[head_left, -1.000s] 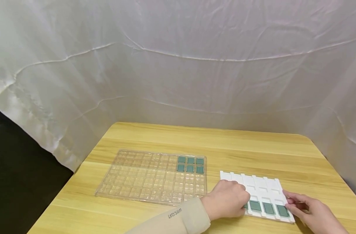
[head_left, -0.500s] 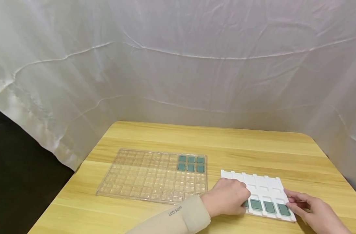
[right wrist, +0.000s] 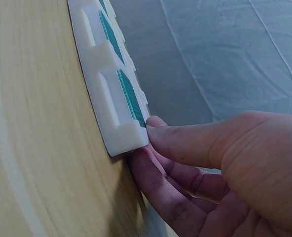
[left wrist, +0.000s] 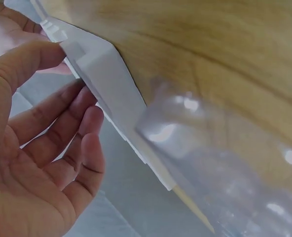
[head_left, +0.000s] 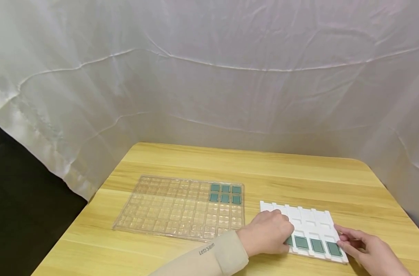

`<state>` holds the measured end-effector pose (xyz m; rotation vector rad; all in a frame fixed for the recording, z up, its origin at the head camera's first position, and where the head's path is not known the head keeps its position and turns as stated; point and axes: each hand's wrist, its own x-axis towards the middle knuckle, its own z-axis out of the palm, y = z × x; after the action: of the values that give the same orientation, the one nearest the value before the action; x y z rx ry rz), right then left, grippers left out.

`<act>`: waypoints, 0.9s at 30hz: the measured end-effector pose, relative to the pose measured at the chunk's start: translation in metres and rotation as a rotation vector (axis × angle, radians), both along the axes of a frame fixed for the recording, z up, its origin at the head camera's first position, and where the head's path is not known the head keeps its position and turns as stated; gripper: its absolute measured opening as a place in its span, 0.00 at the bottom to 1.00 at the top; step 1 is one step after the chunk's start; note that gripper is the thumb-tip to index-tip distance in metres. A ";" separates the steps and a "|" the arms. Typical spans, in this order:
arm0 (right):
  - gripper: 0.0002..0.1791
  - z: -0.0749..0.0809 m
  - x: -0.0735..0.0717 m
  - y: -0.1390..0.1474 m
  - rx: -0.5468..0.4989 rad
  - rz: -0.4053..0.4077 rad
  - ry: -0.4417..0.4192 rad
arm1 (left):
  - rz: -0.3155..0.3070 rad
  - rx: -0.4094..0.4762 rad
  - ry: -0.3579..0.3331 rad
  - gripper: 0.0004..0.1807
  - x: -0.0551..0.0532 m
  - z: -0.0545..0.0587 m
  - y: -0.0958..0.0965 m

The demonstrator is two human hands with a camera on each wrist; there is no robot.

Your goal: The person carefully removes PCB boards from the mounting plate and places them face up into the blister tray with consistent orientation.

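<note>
A white slotted tray (head_left: 311,226) lies on the right side of the table, its front row carrying green square chips (head_left: 301,242). My left hand (head_left: 269,232) covers the tray's left end and part of the nearest chip. In the left wrist view, its thumb and fingertips close on the tray's edge (left wrist: 104,69), with the other fingers curled beside it. My right hand (head_left: 371,247) pinches the tray's right end, thumb at the front corner beside the last chip (right wrist: 130,96). Left of the tray lies a clear plastic tray (head_left: 164,203) with several green chips (head_left: 225,198) in its back right pockets.
The left sleeve (head_left: 209,255) passes in front of the clear tray's near right corner. A wooden table (head_left: 264,168) bears both trays. Pale hanging cloth (head_left: 209,96) encloses its back and sides, and a dark area (head_left: 20,214) shows at the left.
</note>
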<state>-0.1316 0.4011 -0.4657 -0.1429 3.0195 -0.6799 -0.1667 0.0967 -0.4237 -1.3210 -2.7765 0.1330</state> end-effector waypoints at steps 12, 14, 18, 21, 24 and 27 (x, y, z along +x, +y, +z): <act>0.28 0.001 0.001 0.000 -0.007 -0.003 0.005 | -0.011 0.136 -0.149 0.08 -0.012 0.016 -0.016; 0.28 0.003 0.001 0.001 -0.005 -0.009 -0.016 | -0.002 0.147 -0.145 0.09 -0.012 0.018 -0.020; 0.28 0.003 0.001 0.001 -0.012 -0.013 -0.025 | 0.015 0.184 -0.164 0.09 -0.017 0.022 -0.034; 0.28 0.001 0.002 -0.001 -0.027 -0.012 -0.011 | 0.036 0.220 -0.188 0.09 -0.022 0.023 -0.050; 0.28 0.001 0.002 -0.002 -0.034 -0.013 0.003 | 0.076 0.263 -0.202 0.08 -0.027 0.021 -0.068; 0.27 0.003 0.003 -0.003 -0.029 -0.017 0.004 | 0.118 0.307 -0.192 0.05 -0.032 0.019 -0.084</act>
<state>-0.1289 0.3984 -0.4630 -0.1199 3.0191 -0.7255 -0.1989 0.0126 -0.4048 -1.1494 -2.8757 -0.4200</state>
